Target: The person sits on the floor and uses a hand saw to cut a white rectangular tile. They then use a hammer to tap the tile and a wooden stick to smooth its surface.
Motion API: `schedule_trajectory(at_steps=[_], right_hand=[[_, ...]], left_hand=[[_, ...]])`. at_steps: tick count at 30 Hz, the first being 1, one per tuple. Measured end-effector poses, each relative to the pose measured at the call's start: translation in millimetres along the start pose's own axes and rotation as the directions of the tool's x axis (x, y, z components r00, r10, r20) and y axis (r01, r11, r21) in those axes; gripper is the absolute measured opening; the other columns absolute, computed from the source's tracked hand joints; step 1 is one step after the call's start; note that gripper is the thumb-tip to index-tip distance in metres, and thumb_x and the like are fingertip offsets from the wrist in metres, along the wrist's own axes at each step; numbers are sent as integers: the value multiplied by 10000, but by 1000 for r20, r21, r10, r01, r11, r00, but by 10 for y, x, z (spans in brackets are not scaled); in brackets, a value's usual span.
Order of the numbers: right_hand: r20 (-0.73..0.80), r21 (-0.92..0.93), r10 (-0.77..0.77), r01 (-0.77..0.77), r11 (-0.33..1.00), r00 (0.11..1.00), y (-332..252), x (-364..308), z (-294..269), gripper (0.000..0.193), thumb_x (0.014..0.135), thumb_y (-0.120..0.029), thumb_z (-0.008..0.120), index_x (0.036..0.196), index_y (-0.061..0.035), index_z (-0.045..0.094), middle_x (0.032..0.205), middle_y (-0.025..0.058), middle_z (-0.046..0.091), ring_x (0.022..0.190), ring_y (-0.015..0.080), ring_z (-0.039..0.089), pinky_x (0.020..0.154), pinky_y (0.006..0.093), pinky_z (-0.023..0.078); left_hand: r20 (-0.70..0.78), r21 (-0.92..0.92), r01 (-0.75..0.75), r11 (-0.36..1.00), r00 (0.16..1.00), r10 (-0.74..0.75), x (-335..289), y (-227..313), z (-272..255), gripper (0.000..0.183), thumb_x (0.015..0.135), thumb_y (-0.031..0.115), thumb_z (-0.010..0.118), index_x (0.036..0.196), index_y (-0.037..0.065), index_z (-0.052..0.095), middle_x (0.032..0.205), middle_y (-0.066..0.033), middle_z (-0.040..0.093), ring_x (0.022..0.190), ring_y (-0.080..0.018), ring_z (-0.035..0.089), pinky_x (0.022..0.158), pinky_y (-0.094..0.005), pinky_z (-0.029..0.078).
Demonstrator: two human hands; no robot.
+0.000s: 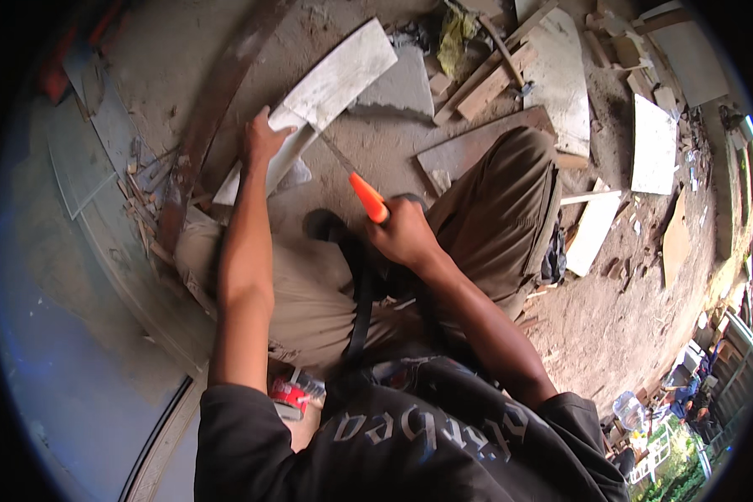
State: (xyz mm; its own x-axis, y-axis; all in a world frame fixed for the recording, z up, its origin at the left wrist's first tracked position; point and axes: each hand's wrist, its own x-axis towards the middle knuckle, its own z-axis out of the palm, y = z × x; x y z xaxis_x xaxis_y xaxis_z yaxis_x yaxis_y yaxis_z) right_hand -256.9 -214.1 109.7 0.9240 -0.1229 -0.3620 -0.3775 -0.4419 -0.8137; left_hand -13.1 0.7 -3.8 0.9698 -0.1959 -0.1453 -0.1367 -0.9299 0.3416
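Observation:
A long, pale board [339, 75] lies slanted in front of me, with a line across it near the saw. My left hand [264, 140] grips the board's left edge, thumb lying over its top face; the fingers on the far side are partly hidden. In my right hand [406, 237] is a handsaw [367, 197] with an orange handle and a thin, narrow blade. The blade reaches up and left to the board's right edge, close to that line. Its tip meets the board, but I cannot tell how deep it sits.
A grey slab [397, 88] lies beside the board. Farther right are a hammer [506, 54], wooden blocks [494, 88], a brown panel [460, 151] and white boards [654, 144]. A dark curved beam [205, 125] runs along the left. A red tin [288, 399] stands near my left elbow.

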Motion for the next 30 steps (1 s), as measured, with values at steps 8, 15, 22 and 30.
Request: schedule_trajectory(at_steps=[8, 15, 22, 30], right_hand=[[30, 108, -67, 64, 992, 997, 525, -19, 41, 238, 750, -194, 640, 792, 40, 624, 717, 269, 593, 750, 427, 622, 646, 430, 481], [52, 45, -28, 26, 999, 998, 73, -266, -156, 267, 800, -205, 642, 878, 49, 620, 722, 280, 586, 772, 428, 628, 642, 427, 474], [-21, -18, -2, 2, 1000, 1000, -290, -567, -178, 325, 849, -270, 648, 872, 53, 619, 722, 288, 600, 747, 453, 604, 623, 460, 472], [-8, -215, -172, 166, 962, 985, -216, -1084, -517, 284, 824, -268, 667, 946, -13, 647, 746, 248, 627, 748, 429, 618, 625, 463, 498]], left_hand=[[-126, -13, -41, 999, 991, 39, -167, -102, 98, 691, 665, 412, 813, 1221, 61, 600, 1109, -222, 644, 1038, -380, 615, 877, -427, 490], [-55, 47, 21, 999, 998, -19, -492, 321, 5, 555, 715, 377, 774, 1208, 165, 633, 1046, -190, 676, 988, -369, 641, 854, -454, 503], [34, 4, -35, 999, 999, 35, -612, 325, 72, 583, 712, 409, 774, 1204, 140, 617, 1091, -186, 656, 994, -354, 635, 844, -427, 506], [-76, -266, 111, 958, 988, -136, -884, 121, -61, 654, 712, 598, 734, 895, -23, 647, 835, -228, 667, 834, -395, 649, 688, -438, 498]])
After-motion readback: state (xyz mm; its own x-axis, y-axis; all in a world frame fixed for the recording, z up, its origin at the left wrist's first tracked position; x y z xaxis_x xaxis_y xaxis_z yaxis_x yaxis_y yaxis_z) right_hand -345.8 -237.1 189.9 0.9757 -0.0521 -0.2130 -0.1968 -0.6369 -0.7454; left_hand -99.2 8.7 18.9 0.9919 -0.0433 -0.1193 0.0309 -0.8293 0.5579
